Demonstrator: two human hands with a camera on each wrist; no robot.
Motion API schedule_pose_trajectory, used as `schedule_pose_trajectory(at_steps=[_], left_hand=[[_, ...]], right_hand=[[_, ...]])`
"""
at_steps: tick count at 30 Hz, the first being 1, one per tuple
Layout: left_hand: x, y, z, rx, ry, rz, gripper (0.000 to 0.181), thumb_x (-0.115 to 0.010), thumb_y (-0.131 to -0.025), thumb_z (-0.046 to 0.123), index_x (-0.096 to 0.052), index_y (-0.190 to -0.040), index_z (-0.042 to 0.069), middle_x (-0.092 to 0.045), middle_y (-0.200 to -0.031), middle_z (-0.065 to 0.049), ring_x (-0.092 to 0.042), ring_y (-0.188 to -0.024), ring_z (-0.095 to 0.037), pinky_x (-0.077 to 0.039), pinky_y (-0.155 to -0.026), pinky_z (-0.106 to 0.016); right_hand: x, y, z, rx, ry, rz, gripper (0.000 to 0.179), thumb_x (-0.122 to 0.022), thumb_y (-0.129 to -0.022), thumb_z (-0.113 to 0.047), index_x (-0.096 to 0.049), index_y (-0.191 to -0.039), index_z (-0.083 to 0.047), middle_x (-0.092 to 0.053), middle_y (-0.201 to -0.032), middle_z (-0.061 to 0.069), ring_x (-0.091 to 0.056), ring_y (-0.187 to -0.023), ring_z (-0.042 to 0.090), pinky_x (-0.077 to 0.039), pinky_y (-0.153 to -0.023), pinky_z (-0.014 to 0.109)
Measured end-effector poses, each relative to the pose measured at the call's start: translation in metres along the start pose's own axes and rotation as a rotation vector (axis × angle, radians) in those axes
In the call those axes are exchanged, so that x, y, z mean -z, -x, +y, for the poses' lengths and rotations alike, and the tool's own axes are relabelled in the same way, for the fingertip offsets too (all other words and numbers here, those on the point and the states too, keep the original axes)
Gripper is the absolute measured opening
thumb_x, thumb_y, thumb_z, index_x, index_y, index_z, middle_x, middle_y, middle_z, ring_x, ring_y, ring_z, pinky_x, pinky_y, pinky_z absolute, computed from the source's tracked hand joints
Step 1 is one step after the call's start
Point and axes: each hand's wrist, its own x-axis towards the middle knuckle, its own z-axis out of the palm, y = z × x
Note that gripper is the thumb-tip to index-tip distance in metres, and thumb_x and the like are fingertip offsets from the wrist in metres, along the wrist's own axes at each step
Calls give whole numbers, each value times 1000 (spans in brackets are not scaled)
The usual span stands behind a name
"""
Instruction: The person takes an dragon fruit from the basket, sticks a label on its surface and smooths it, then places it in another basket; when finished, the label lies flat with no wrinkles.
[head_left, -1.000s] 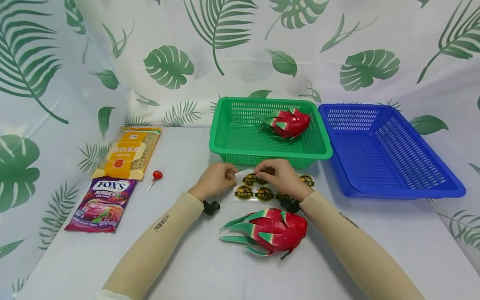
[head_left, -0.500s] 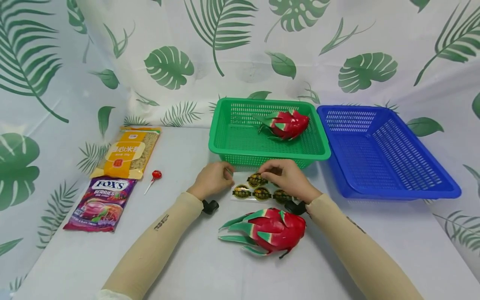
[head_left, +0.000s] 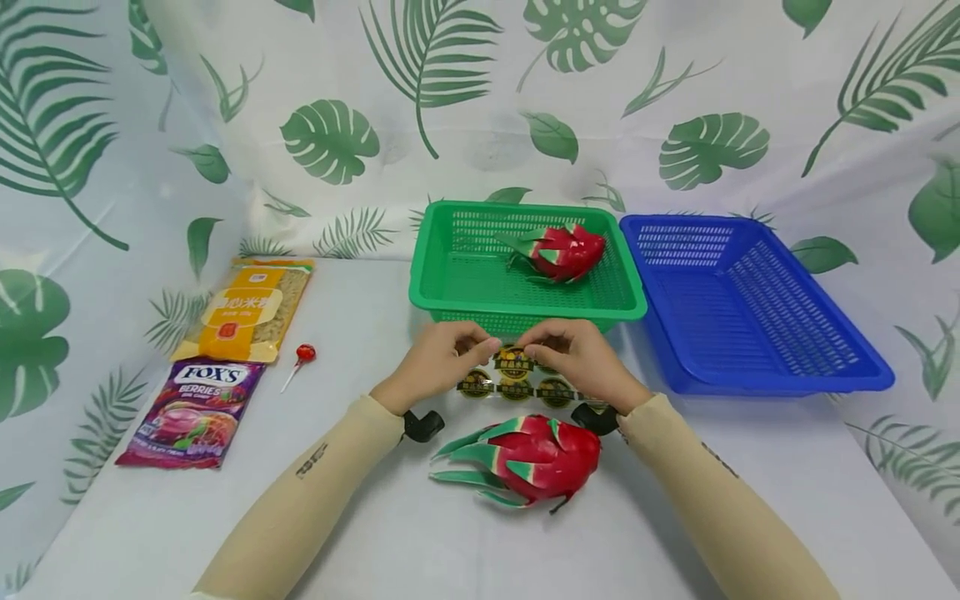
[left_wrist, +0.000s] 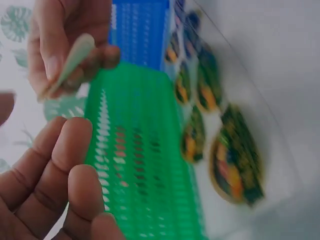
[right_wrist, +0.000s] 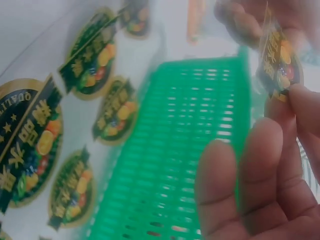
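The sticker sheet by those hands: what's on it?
Round black-and-gold stickers printed with fruit sit on the sheet. The right hand pinches one loose sticker above it. That hand covers part of the sheet in the head view, so anything behind it can't be seen.

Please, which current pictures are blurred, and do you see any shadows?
Head view: mostly sharp and evenly lit, with soft shadows beside the sleeves; left wrist view: hazy, with the stickers on the sheet smeared and the green basket soft-edged; right wrist view: also hazy, the pinched sticker clearer than the blurred left hand behind it.
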Motion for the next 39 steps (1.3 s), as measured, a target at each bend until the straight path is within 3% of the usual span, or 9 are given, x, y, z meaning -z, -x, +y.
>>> schedule_pose_trajectory(at_steps=[7,12,20,25,28,33,37,39], left_hand=[[-9,8,19,-111,-76,-13,16,-73,-99,33,-79,-94,19,-75,-83,6,-56,-63,-9,-47,-60,-24],[-16,14,24,-119,-46,-11,14,-74,-98,29,-78,-93,18,-74,-82,6,-56,-66,-8,-48,-61,-22],[-21,23,46,-154,4,-26,12,-75,-98,26,-77,-91,16,-73,-81,7,-57,-71,-7,-50,-65,-22],[-26,31,62,-145,6,-77,10,-76,-97,24,-76,-90,17,-71,-78,8,-56,-67,-7,-49,-63,-20],[-29,36,71,-159,-41,-94,9,-76,-97,25,-76,-91,18,-72,-80,10,-59,-73,-8,-50,-70,-20],[-35,46,82,-221,-146,-91,13,-75,-97,29,-75,-87,21,-71,-85,12,-63,-87,-12,-50,-82,-26],[-43,53,85,-251,-230,-81,21,-73,-98,31,-71,-79,23,-62,-76,12,-56,-82,-9,-46,-75,-25],[-47,56,87,-249,-252,-96,23,-73,-98,32,-70,-77,23,-59,-70,13,-52,-73,-6,-44,-66,-21]], right_hand=[[2,18,-7,24,13,44,18,-70,-100,-15,-77,-117,-15,-76,-111,6,-74,-91,15,-59,-79,25],[4,35,-8,11,30,52,21,-70,-101,-19,-74,-121,-13,-74,-113,10,-70,-84,21,-56,-73,25],[9,67,-13,-23,83,88,9,-73,-98,-15,-78,-105,-12,-74,-91,5,-66,-72,19,-55,-61,26],[11,85,-18,24,66,116,10,-76,-94,-10,-77,-104,-13,-76,-88,0,-69,-75,11,-56,-67,25],[13,97,-23,38,38,110,11,-77,-93,-8,-77,-102,-13,-75,-85,-2,-70,-76,10,-57,-70,24],[12,115,-28,-8,-15,90,9,-77,-93,-9,-77,-101,-13,-74,-81,-3,-68,-73,9,-56,-68,25],[9,125,-29,-57,-4,68,6,-77,-94,-13,-77,-98,-18,-74,-77,-1,-68,-71,9,-54,-68,25],[8,130,-27,-79,8,58,5,-77,-94,-15,-76,-95,-20,-74,-75,2,-69,-70,12,-54,-68,26]])
